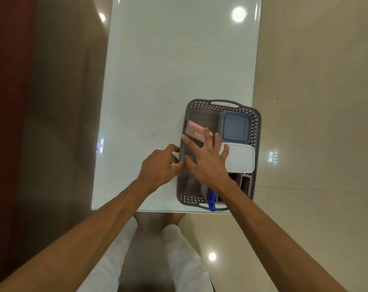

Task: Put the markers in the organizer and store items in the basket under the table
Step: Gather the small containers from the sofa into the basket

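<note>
**Basket on bench, both hands at its left side**

Grey basket (255,131) sits on the near right part of the white bench (157,60), long axis running near to far, one handle at the far end and one at the near end by the bench edge. Inside: dark blue container (235,127) far right, white container (241,158) just near of it, a pinkish item (192,127) far left, motion-blurred. At the near right a compartmented organizer (245,183) shows, partly hidden by the right forearm; a blue marker (211,202) pokes out at the near end.

Left hand (158,168): fingers loosely curled at the basket's left rim, touching or just beside it; I cannot tell whether it grips the rim. Right hand (208,161): fingers spread wide, over the basket interior, holding nothing, fingertips reaching toward the pinkish item.

Judgement: contents look loaded, so the remaining step is likely moving the basket under the bench. The key relation: the handles lie along the long axis, far and near, while both hands sit at the left side. The near handle is closest to the right forearm; the far handle is well beyond either hand
</note>
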The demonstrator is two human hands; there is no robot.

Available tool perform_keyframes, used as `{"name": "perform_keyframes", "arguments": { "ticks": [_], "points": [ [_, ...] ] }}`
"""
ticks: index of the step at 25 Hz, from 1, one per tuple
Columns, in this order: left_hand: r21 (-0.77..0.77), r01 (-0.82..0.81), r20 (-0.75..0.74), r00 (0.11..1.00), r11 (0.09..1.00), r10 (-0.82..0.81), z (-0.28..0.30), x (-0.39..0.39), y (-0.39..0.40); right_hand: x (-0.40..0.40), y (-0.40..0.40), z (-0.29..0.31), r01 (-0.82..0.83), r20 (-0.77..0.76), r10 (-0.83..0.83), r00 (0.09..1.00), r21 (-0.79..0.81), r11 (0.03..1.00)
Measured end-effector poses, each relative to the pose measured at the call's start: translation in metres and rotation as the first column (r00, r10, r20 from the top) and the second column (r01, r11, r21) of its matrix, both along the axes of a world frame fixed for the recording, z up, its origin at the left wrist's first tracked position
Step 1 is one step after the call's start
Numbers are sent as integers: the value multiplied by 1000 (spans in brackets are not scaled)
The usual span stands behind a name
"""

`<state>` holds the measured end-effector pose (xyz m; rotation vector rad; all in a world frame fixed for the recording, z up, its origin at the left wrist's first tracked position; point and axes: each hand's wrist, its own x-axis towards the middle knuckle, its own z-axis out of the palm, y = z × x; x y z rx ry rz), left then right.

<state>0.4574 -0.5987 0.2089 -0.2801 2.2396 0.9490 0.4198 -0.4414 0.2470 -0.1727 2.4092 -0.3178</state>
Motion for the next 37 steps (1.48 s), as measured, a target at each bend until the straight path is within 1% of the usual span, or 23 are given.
{"name": "perform_keyframes", "arguments": {
  "ticks": [2, 4, 6, 8, 10, 12, 13, 14, 15, 16, 17, 18, 19, 21, 23, 24, 26, 28, 30, 32, 35, 36, 37],
  "points": [
    [-1, -25, -3, 1000, 1000, 25, -5, 10, 3, 5, 1, -5, -61, 28, 59, 998, 78, 995],
    [10, -73, 5, 997, 997, 73, -5, 15, 4, -4, 10, 1, -40, -63, 41, 997, 26, 999],
    [21, -102, 20, 995, 995, 101, 0, 18, 6, -17, 20, 5, 23, -183, -34, 983, -62, 998],
    [23, -117, 52, 992, 993, 116, 3, 22, 6, -37, 22, 5, 37, -228, -54, 972, -77, 996],
    [35, -152, 110, 983, 988, 148, 2, 29, 3, -55, 18, -1, -49, -192, 50, 980, 9, 999],
    [24, -164, 183, 971, 986, 157, -5, 44, 4, -64, 8, -9, -200, -182, 218, 959, 116, 973],
    [21, -158, 217, 965, 987, 150, -9, 52, 6, -67, 6, -14, -244, -198, 264, 944, 120, 962],
    [37, -171, 265, 952, 985, 156, -10, 60, 9, -67, 7, -18, -253, -207, 265, 942, 83, 964],
    [75, -229, 328, 925, 971, 192, -12, 65, 13, -66, 9, -23, -250, -198, 248, 948, 18, 968],
    [140, -337, 409, 876, 931, 256, -11, 70, 19, -65, 12, -27, -239, -163, 229, 960, -43, 970],
    [195, -462, 495, 808, 865, 319, -10, 73, 22, -66, 16, -32, -223, -103, 213, 972, -100, 970],
    [237, -550, 548, 756, 801, 358, -7, 78, 26, -68, 22, -35, -241, -45, 237, 971, -139, 961],
    [261, -601, 562, 731, 756, 387, -9, 84, 30, -68, 28, -38, -286, -13, 287, 958, -154, 946],
    [282, -699, 558, 677, 657, 480, -13, 100, 44, -65, 38, -37, -409, -11, 412, 911, -144, 901],
    [281, -816, 541, 570, 505, 619, -14, 114, 61, -68, 42, -39, -472, -79, 466, 881, -119, 873],
    [284, -860, 513, 510, 424, 691, -15, 121, 71, -67, 42, -38, -465, -87, 459, 884, -85, 881],
    [308, -912, 460, 392, 271, 797, -16, 133, 87, -64, 43, -41, -395, -17, 395, 919, -42, 918],
    [345, -918, 411, 335, 195, 848, -19, 139, 98, -67, 42, -43, -318, 54, 322, 945, -68, 946],
    [360, -921, 382, 293, 151, 876, -20, 142, 104, -64, 46, -44, -349, 21, 353, 935, -108, 931],
    [366, -924, 376, 251, 106, 892, -20, 143, 108, -54, 50, -43, -506, -13, 509, 861, -119, 854],
    [364, -930, 374, 195, 50, 907, -20, 143, 116, -30, 55, -46, -776, -13, 777, 629, -67, 627],
    [359, -933, 355, 176, 40, 918, -20, 144, 120, -22, 56, -49, -837, -23, 838, 546, -59, 544],
    [350, -936, 332, 159, 35, 930, -20, 143, 123, -17, 56, -54, -871, -35, 871, 490, -46, 488]
  ]
}}
